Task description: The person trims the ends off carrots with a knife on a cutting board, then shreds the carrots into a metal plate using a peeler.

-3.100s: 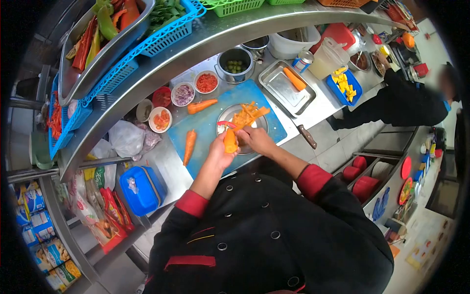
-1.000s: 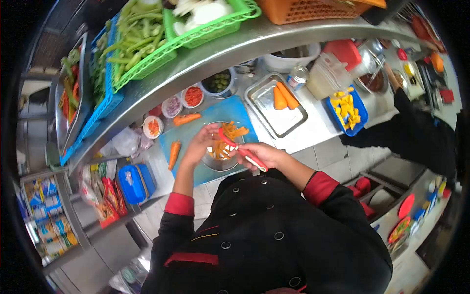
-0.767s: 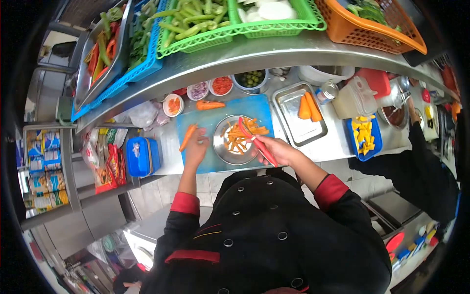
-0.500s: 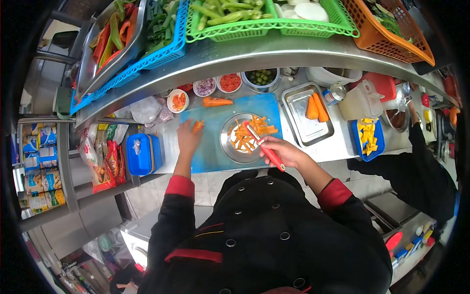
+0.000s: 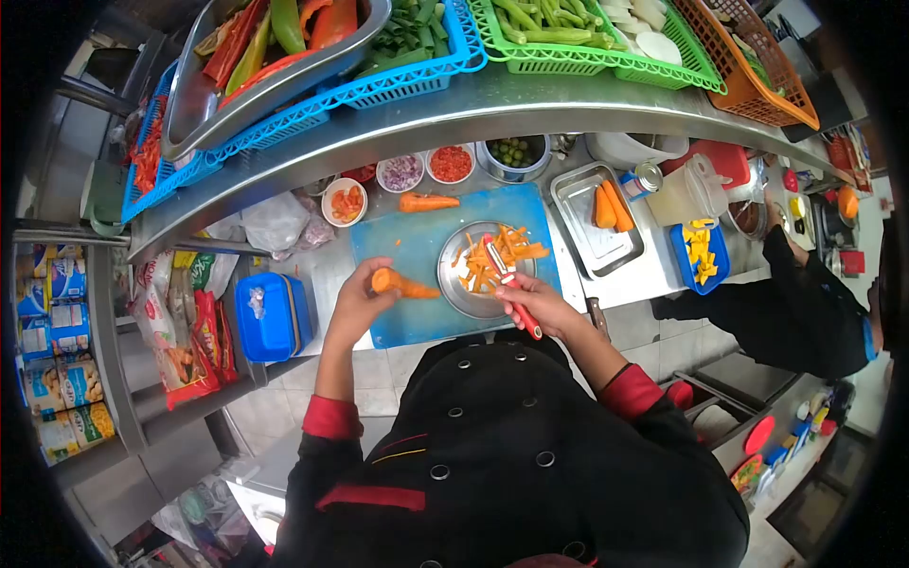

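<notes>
My left hand is closed around the thick end of a carrot, whose thin end points right toward a round metal plate. Orange peelings lie heaped on that plate. In my right hand is a red-handled peeler, its head tilted up and left over the peelings. Both hands are above the blue cutting board. Another carrot rests at the board's far edge.
Behind the board stand bowls of chopped onion, red pieces and olives. A steel tray with carrots is to the right, near a knife. A metal shelf overhangs the back. A person works at right.
My left hand has come down and turned, bringing the carrot into plain sight beside the plate. My right hand still holds the peeler over the plate. The camera view has shifted slightly.
</notes>
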Tool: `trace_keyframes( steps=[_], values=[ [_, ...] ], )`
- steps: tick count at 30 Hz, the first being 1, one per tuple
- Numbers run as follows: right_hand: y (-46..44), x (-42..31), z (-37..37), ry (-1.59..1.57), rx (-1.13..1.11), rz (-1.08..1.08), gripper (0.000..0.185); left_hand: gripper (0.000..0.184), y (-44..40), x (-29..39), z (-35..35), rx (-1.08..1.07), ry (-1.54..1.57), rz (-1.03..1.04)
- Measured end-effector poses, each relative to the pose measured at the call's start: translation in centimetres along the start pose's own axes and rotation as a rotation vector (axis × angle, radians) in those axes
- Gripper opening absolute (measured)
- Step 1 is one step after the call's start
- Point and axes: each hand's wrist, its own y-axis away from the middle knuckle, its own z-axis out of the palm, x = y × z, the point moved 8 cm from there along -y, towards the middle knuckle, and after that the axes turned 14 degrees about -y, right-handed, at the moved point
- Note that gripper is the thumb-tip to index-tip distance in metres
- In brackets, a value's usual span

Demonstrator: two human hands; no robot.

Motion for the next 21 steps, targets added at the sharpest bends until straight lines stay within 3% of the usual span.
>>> trace_keyframes(
  steps=[1,3,7,9,13,15,17,19,20,21],
  values=[
    [0.0,0.2,0.3,0.042,-0.015,0.019,0.031,0.043,-0.1,-0.7,0.6,-0.002,0.007,-0.003],
    [-0.1,-0.2,1.1,-0.024,-0.01,-0.019,0.031,0.036,-0.1,-2.8,2.5,0.074,0.59,-0.129],
    [0.0,-3.8,3.5,-0.134,-0.056,-0.199,0.032,0.038,0.1,-3.5,8.4,-0.073,0.777,-0.24],
    [0.0,-5.2,4.3,-0.11,-0.105,-0.175,0.035,0.049,1.6,-2.7,11.9,-0.259,0.776,-0.316],
    [0.0,-6.3,6.2,0.11,-0.206,-0.164,0.041,0.05,2.4,-0.3,14.6,-0.389,0.909,-0.24],
    [0.7,-7.0,6.8,0.393,-0.217,-0.267,0.044,0.049,1.8,0.0,15.1,-0.347,0.9,-0.243],
    [1.0,-6.2,6.3,0.417,-0.232,-0.21,0.044,0.045,1.0,0.3,15.1,-0.288,1.073,-0.303],
    [3.0,-7.7,7.0,0.649,-0.207,-0.553,0.043,0.045,0.1,-1.2,14.8,-0.172,0.988,-0.315],
    [3.2,-6.9,6.3,0.75,-0.165,-0.393,0.042,0.046,-0.3,-2.3,14.6,-0.074,0.93,-0.355],
    [3.4,-6.8,6.0,0.758,-0.168,-0.4,0.042,0.048,-0.5,-2.7,14.1,0.023,0.871,-0.393]
  ],
)
